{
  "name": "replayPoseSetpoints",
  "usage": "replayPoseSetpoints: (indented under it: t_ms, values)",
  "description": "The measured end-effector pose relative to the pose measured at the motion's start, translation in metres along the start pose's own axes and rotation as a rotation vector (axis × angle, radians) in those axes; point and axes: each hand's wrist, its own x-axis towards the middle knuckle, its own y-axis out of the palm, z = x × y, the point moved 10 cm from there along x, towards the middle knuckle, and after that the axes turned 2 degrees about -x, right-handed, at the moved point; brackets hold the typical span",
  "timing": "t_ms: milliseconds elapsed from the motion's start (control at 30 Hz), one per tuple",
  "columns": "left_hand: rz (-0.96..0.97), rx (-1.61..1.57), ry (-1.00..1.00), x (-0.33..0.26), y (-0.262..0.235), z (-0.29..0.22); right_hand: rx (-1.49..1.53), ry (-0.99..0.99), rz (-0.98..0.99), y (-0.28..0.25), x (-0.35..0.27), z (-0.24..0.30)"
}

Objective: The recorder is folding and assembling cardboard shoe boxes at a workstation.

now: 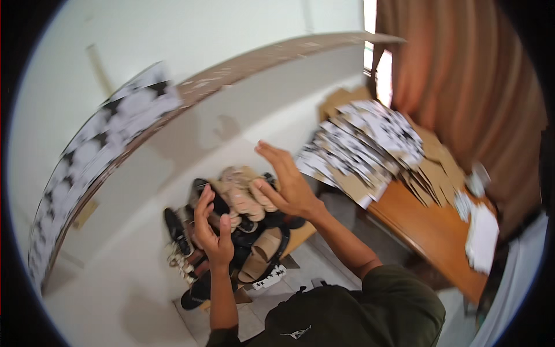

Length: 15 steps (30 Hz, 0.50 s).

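The left hand [213, 231] is curled around a small, flat, black rectangular object [218, 203], thumb on one long edge and fingers wrapped over the other, so it is grasping that object, raised in front of the shoe pile. What the object is I cannot tell: it is partly hidden by the fingers and blurred. It looks rigid and light, probably smooth-faced and so a little slippery; a pinch across its narrow sides, as now, seems the safest hold.

The right hand [286, 179] is spread open, palm turned toward the left hand, fingers up and holding nothing. It hovers just above the shoe pile, apart from the black object.

Behind both hands sits the heap of mixed shoes and sandals on a low wooden rack [300, 232]. Tan strapped sandals [261, 254] lie at the near side of the pile, pale beige ones [240, 194] at its top, and black shoes [176, 231] toward its left. The footwear looks soft, bendable and light, best lifted by heel or strap.

To the right of the shoe pile stands an orange-brown wooden table [428, 231] covered with flat brown cardboard sheets bearing black-and-white patterned prints [370, 144]. Beyond the table hangs a rust-orange curtain [468, 87]. To the left of the pile a white wall [144, 191] rises, topped by a long curved strip with more such patterned prints [115, 124].
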Motion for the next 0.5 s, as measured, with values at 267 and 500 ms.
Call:
replayPoseSetpoints:
  t_ms: [267, 500]
  values:
    - [0.363, -0.419, -0.474, -0.13, 0.174, 0.09, -0.218, 0.636, 0.019, -0.093, -0.212, -0.098]
    - [0.548, -0.597, -0.672, -0.207, 0.307, 0.081, -0.312, 0.916, -0.157, -0.211, -0.334, -0.11]
